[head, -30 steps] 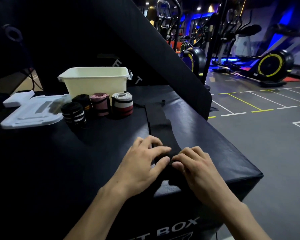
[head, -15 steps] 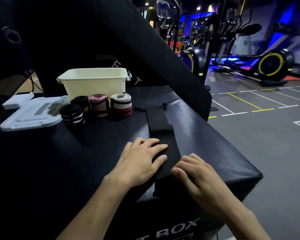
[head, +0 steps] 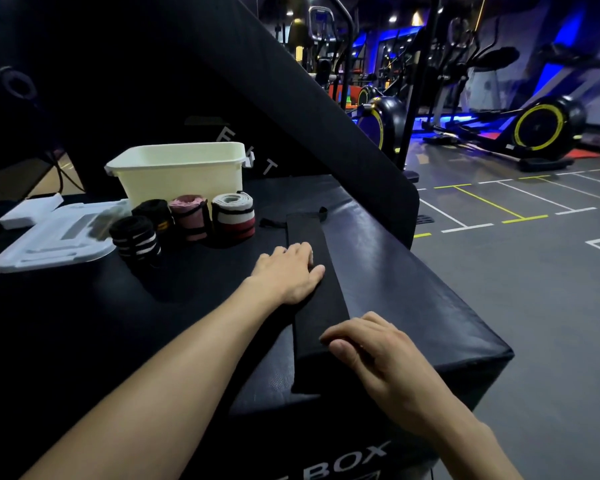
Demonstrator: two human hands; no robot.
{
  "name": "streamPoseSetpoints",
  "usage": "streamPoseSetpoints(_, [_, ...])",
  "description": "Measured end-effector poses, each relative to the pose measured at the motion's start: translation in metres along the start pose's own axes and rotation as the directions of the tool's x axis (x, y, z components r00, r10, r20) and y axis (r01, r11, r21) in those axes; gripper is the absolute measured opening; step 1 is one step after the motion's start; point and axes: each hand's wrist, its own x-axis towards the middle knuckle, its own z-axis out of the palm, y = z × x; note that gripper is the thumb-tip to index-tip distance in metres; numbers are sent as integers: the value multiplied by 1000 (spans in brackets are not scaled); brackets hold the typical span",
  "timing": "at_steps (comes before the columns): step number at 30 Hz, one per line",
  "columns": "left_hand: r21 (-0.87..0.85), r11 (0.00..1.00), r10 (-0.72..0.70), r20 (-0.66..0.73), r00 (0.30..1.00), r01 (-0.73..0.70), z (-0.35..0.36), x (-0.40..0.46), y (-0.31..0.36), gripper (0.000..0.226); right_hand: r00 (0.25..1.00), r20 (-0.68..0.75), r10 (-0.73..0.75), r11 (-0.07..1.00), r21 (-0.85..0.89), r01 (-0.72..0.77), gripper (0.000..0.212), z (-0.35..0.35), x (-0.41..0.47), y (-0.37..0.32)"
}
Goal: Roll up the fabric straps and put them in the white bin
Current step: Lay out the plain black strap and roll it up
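A long black fabric strap (head: pixel 314 299) lies flat and unrolled along the black padded box (head: pixel 413 289), its near end hanging over the front edge. My left hand (head: pixel 286 273) lies flat on the strap's left edge about halfway along. My right hand (head: pixel 368 344) presses its fingers on the strap near the box's front edge. The white bin (head: pixel 184 174) stands at the back left. In front of it stand several rolled straps: black with white stripes (head: pixel 136 239), black (head: pixel 153 214), pink (head: pixel 189 216) and grey-white-red (head: pixel 233 216).
A white lid (head: pixel 52 237) lies left of the rolled straps. A large black padded slab (head: pixel 291 98) leans behind the box. Gym machines (head: pixel 534 126) stand on the grey floor to the right. The box drops off at its front and right edges.
The strap has been smoothed out flat. My left hand slid forward along it, away from me, while my right hand stayed near the front edge.
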Motion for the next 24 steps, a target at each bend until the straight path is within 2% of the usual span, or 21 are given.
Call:
streamPoseSetpoints(6, [84,990,109,26,994,-111,3,17,-7,48,999,39,11,1000,-21,-10,33,-3,3,-2])
streamPoseSetpoints(9, [69,963,262,2,965,-262,3,24,-12,40,999,50,16,999,-38,-14,36,-3,5,-3])
streamPoseSetpoints(11, [38,951,308,-7,951,-308,4,30,-16,35,999,52,14,999,-47,-12,36,-2,5,-4])
streamPoseSetpoints(18, [-146,943,290,-87,953,-300,17,42,-32,28,999,30,13,996,-87,-10,36,3,6,-2])
streamPoseSetpoints(24, [-262,890,281,-330,901,-373,24,49,-35,22,999,-38,20,987,-158,-26,36,6,16,1])
